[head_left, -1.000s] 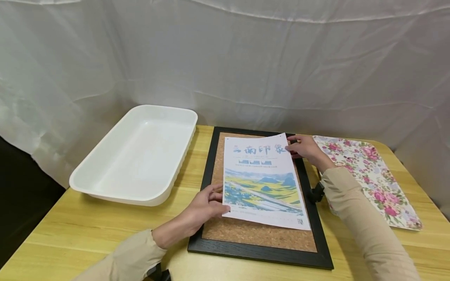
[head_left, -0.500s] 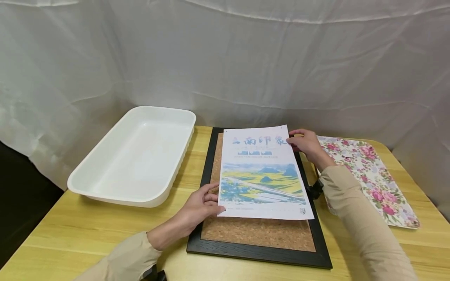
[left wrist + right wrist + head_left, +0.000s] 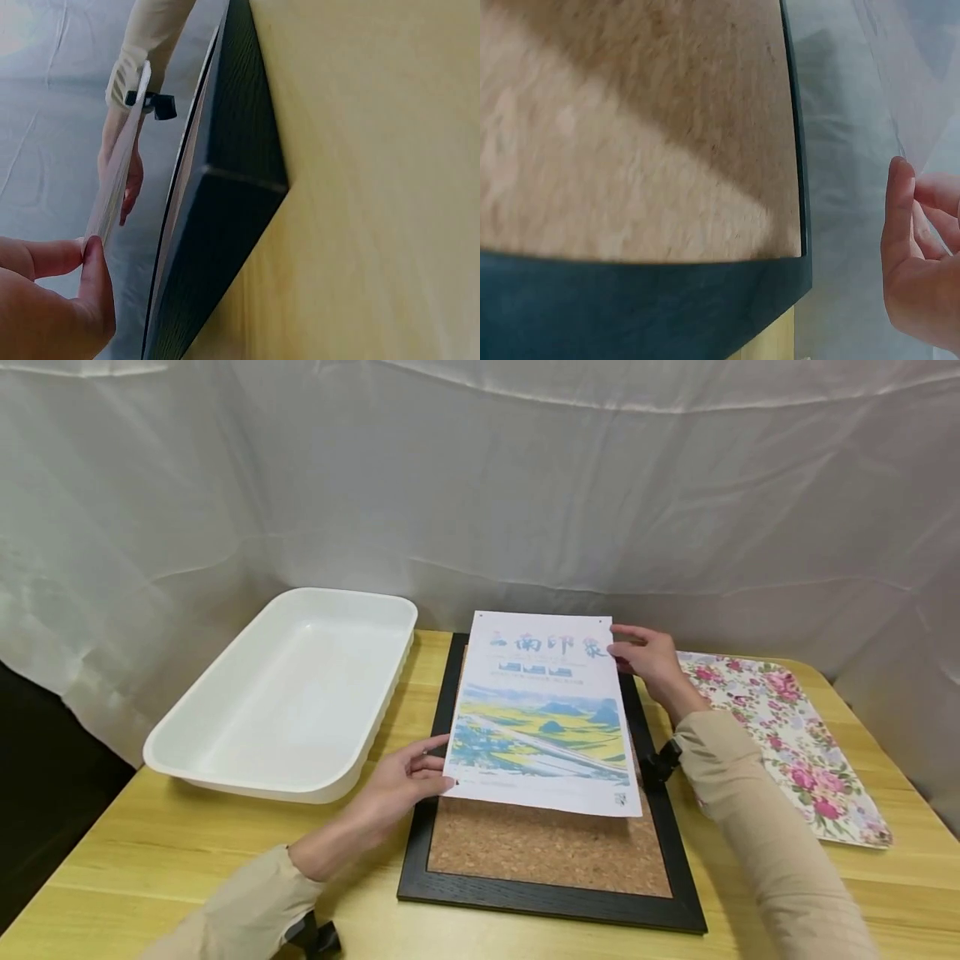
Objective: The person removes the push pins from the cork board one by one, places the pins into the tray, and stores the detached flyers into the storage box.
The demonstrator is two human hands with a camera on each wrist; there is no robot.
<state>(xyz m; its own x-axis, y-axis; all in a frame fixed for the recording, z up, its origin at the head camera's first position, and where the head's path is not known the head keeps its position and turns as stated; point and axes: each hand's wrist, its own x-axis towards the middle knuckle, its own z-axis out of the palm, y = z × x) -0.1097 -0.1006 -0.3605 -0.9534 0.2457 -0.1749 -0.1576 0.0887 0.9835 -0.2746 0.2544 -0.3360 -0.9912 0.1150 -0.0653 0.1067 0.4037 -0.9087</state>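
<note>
A printed paper poster (image 3: 543, 727), with blue lettering and a green and yellow landscape, is held above a black-framed cork board (image 3: 551, 852). My left hand (image 3: 390, 789) pinches its near left corner between thumb and finger, as the left wrist view shows. On the far right edge, my right hand (image 3: 652, 664) pinches the sheet; in the right wrist view the fingertips (image 3: 901, 169) meet at the paper. Small dark marks show near the poster's corners. In the left wrist view the paper (image 3: 120, 165) stands apart from the frame (image 3: 225, 217). The board's upper part is hidden under the poster.
A deep white plastic tray (image 3: 352, 752) stands to the left on the wooden table (image 3: 150, 852). A floral-patterned flat board (image 3: 795, 743) lies to the right, partly behind the right forearm. A grey curtain (image 3: 525, 485) hangs along the back.
Both hands have raised the poster off the cork board, shifting it away and slightly left. More of the cork's near part shows now. The tray and the floral board stay put.
</note>
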